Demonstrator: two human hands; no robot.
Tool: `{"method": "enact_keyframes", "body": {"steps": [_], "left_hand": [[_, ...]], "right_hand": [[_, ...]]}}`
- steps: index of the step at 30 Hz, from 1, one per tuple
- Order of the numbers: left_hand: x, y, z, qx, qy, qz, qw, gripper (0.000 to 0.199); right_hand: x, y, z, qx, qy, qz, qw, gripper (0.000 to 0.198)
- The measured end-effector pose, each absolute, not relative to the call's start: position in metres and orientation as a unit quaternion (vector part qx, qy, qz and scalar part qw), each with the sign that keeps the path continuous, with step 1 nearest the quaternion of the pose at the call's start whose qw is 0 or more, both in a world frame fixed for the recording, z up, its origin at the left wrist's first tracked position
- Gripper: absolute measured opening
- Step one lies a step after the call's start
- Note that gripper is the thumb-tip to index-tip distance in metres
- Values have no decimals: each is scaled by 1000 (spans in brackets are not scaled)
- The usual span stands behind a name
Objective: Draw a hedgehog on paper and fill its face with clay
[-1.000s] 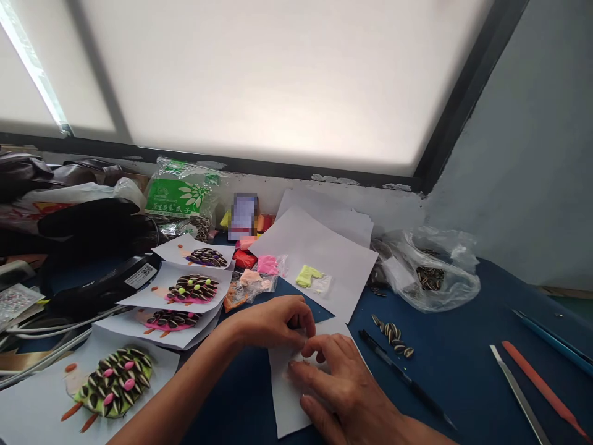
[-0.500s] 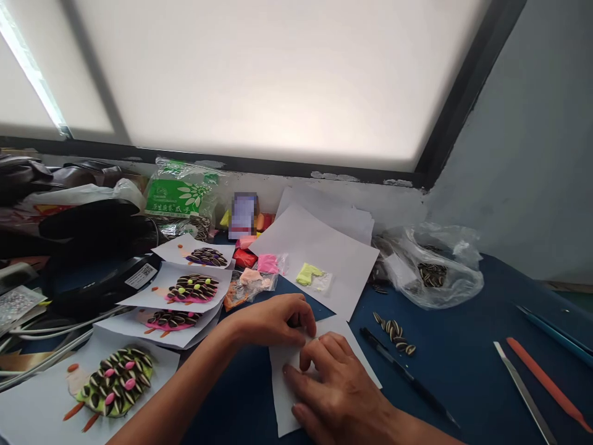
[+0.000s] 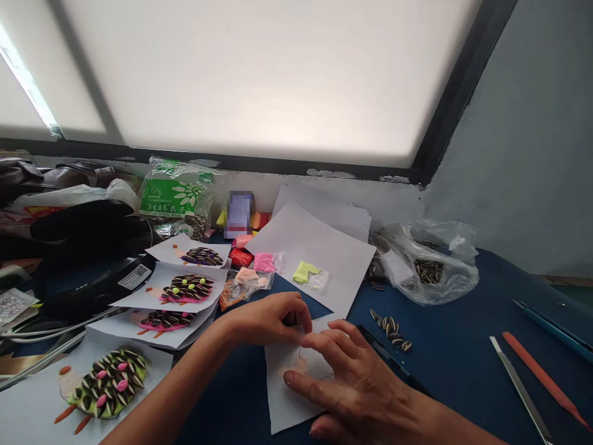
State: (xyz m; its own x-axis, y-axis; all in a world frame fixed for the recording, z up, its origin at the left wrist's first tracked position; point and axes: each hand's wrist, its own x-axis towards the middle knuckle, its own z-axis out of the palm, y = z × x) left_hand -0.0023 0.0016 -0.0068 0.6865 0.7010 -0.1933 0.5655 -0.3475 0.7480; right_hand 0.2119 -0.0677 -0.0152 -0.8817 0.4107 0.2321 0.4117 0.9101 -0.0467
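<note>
A small white sheet of paper (image 3: 285, 411) lies in front of me, with a thin pencil line and a flat peach-coloured patch of clay (image 3: 299, 366) on it. My left hand (image 3: 277, 318) rests at the sheet's upper left edge. Its fingers are curled down in a pinch, and the fingertips hide whatever is between them. Over the right part of the paper is my right hand (image 3: 349, 377), fingers apart and holding nothing visible. Its index finger and thumb are close to the peach patch. Beside the right hand lie a dark pen (image 3: 393, 364) and several sunflower seeds (image 3: 391, 327).
To the left lie several paper hedgehog pictures with seeds (image 3: 109, 383). Bagged pink clay (image 3: 264, 262) and yellow-green clay (image 3: 306, 272) lie ahead, near larger white sheets (image 3: 343, 259). A clear bag of seeds (image 3: 428, 272), a metal blade tool (image 3: 519, 383) and an orange tool (image 3: 542, 377) are right.
My right hand has lifted and spread its fingers, shifting slightly right and uncovering the peach clay and the drawn line. My left hand stays nearly in place. The view has shifted a little.
</note>
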Motion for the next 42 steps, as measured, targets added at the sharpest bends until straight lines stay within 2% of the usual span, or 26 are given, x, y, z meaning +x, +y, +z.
{"method": "enact_keyframes", "body": {"steps": [9,18,25,28,35,42], "left_hand": [[-2,1,-6,814,387,86,424,27],[0,0,-3,809,398,77,426,20],[-1,1,-3,814,391,75,424,20],[-1,1,-4,817,387,75,420,20],[-2,1,-4,820,393,69,410,23],[-1,0,-2,819,403,62,404,23]], "right_hand": [[205,-67,-11,-241,-967,60,59,48],[212,-70,-16,-247,-957,62,136,40],[208,-70,-13,-244,-962,73,101,34],[209,-70,-16,-238,-963,63,112,33],[217,-71,-25,-257,-939,56,222,32],[214,-70,-25,-256,-950,76,164,33]]}}
